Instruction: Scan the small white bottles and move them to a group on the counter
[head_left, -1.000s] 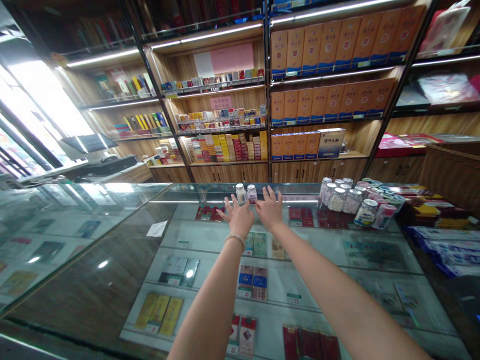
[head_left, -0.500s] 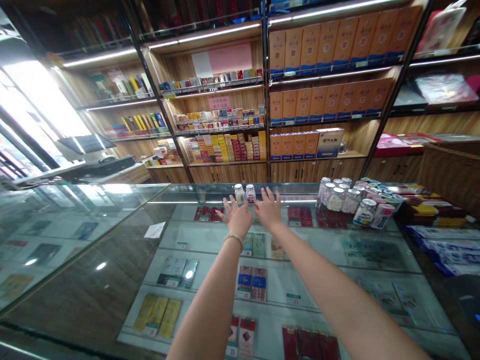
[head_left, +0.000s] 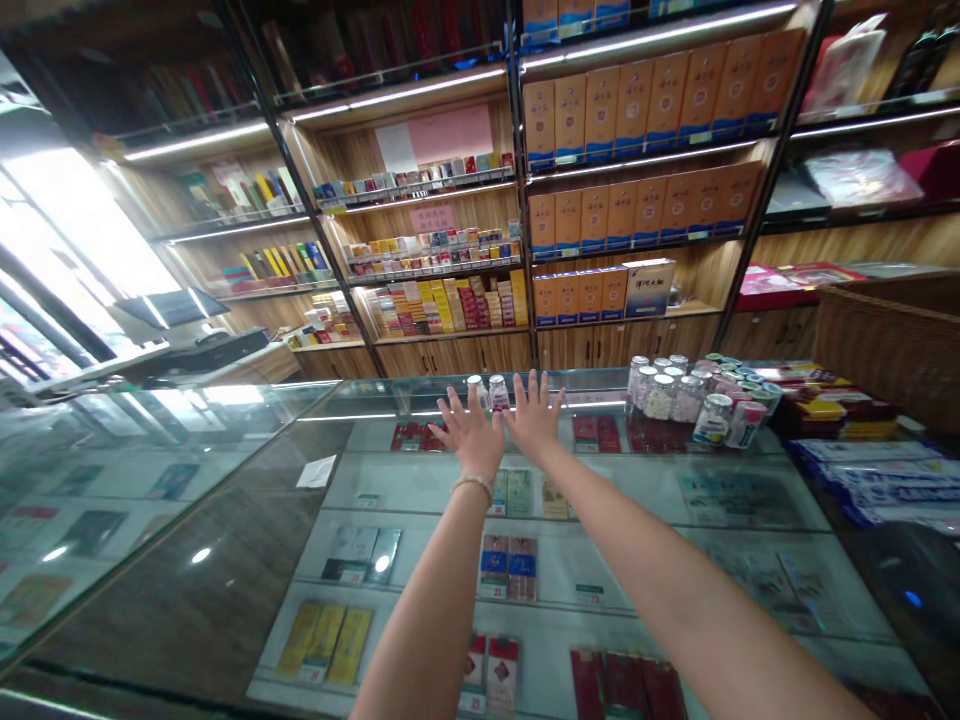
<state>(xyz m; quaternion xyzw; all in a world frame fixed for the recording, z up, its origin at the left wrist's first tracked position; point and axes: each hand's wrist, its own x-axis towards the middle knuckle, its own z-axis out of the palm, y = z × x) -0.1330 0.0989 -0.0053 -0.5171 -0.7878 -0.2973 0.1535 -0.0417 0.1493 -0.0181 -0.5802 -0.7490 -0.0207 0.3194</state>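
Observation:
Both my arms reach out over a glass display counter [head_left: 420, 480]. My left hand [head_left: 474, 440] has its fingers spread and wears a beaded bracelet [head_left: 472, 486] at the wrist. Close beside it, my right hand [head_left: 535, 418] is spread too, and nothing is held in either. Just beyond the fingers, two small white-capped jars stand side by side at the counter's far edge. The right jar [head_left: 499, 393] shows between my hands; the left jar [head_left: 475, 383] is partly hidden behind my left fingers. Whether my fingertips touch the jars I cannot tell.
Several white-capped jars [head_left: 660, 396] are grouped on the counter's right side, beside blue-white packets [head_left: 870, 475] and a wicker basket [head_left: 892, 325]. A paper slip [head_left: 316, 472] lies left. Cigarette packs [head_left: 517, 570] show under the glass. Shelves of orange boxes [head_left: 585, 125] stand behind.
My left fingers have spread wider and straightened, now overlapping the left jar. My right fingers have fanned out as well. The view has shifted slightly; both jars still stand together.

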